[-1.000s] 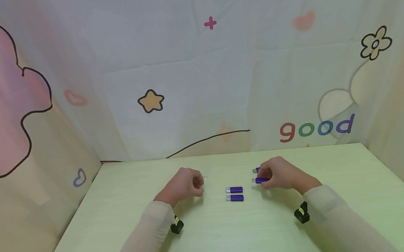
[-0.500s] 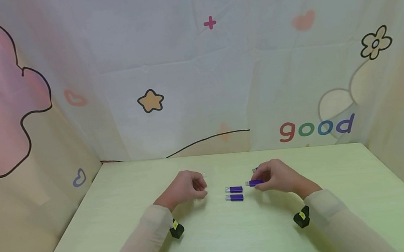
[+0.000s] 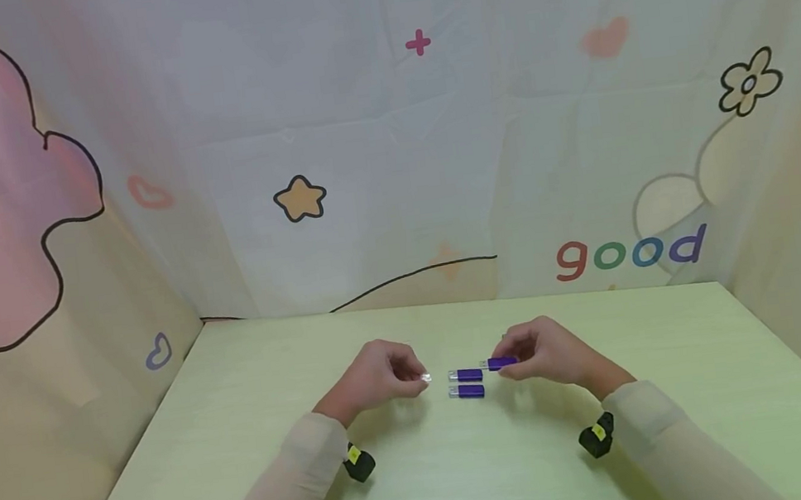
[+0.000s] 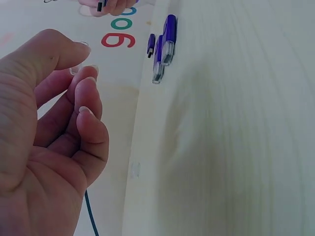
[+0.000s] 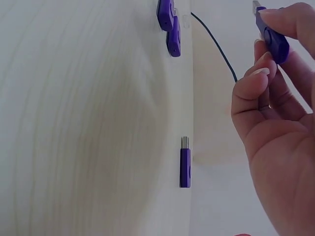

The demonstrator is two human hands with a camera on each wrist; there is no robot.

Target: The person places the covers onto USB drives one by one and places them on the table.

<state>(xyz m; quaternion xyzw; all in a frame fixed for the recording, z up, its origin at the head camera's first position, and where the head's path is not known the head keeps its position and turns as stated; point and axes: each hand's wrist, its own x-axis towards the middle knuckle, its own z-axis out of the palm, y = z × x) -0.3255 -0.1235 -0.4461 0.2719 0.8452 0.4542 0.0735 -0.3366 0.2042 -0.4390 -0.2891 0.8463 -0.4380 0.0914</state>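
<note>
My left hand [image 3: 386, 373] pinches a small clear plastic cap [image 3: 426, 378] between thumb and fingertips, above the table. Opposite it, my right hand [image 3: 548, 351] holds a purple USB stick [image 5: 272, 42] with its bare metal plug pointing left toward the cap. Cap and plug are apart. Between and just below the hands, two purple USB sticks with clear caps lie side by side on the table, the farther stick [image 3: 470, 375] and the nearer stick [image 3: 471, 391].
On the table [image 3: 466, 475] another uncapped purple USB stick [image 5: 185, 167] lies beyond my right hand, mostly hidden in the head view. A second clear cap [image 4: 135, 170] lies on the tabletop by my left hand. A printed curtain [image 3: 383, 227] hangs behind the table.
My left hand has moved right, and the clear cap now shows at its fingertips. My right hand has brought its USB stick leftward, toward the cap. The two capped sticks stay put.
</note>
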